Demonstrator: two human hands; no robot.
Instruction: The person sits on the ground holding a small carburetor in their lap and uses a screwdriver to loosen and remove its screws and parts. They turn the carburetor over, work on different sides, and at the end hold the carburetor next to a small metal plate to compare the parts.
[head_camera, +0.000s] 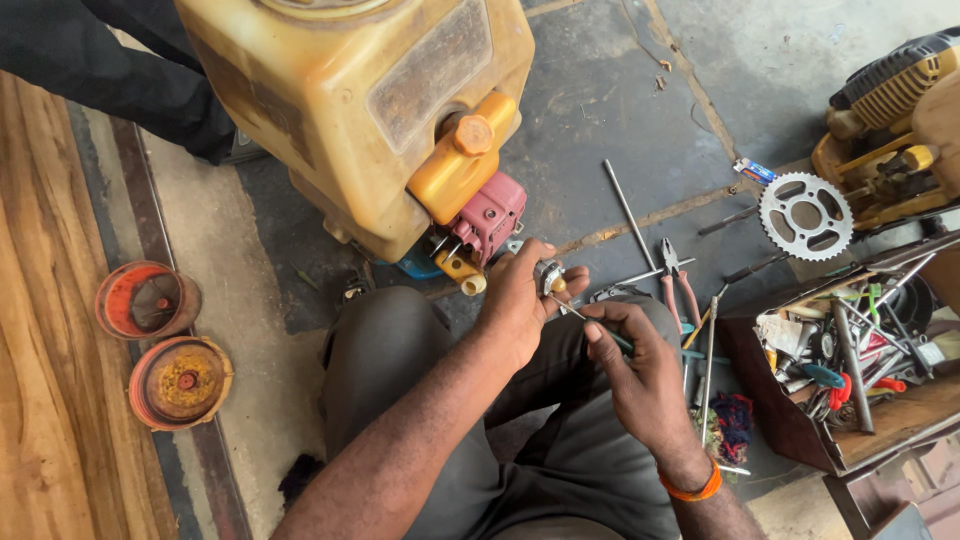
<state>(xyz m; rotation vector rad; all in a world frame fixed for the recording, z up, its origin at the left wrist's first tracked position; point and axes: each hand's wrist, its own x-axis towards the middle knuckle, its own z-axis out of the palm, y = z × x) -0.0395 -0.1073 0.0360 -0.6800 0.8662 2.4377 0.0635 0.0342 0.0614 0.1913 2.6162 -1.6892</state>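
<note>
Your left hand (520, 290) is closed around a small metal part (549, 277), pinched between thumb and fingertips just above your knee. The part sits at the top of that hand, close below the red engine block (490, 215) of the yellow sprayer tank (350, 110). Your right hand (630, 365) is just beside it, fingers pressed together on a thin screwdriver (590, 322) whose tip meets the underside of the part. An orange band (690, 490) circles that wrist.

The part is mostly covered by your fingers, so you cannot tell its shape beyond a metal body and a brass-coloured end. The screwdriver's handle is hidden inside your right hand. The tank is cut off at the top edge of the view.

On the floor to your right lie pliers (677, 280), a long rod (628, 212) and a sprocket (805, 215), with an open toolbox (850, 370) near the right edge. Two round orange caps (165, 345) rest on the floor at your left.
</note>
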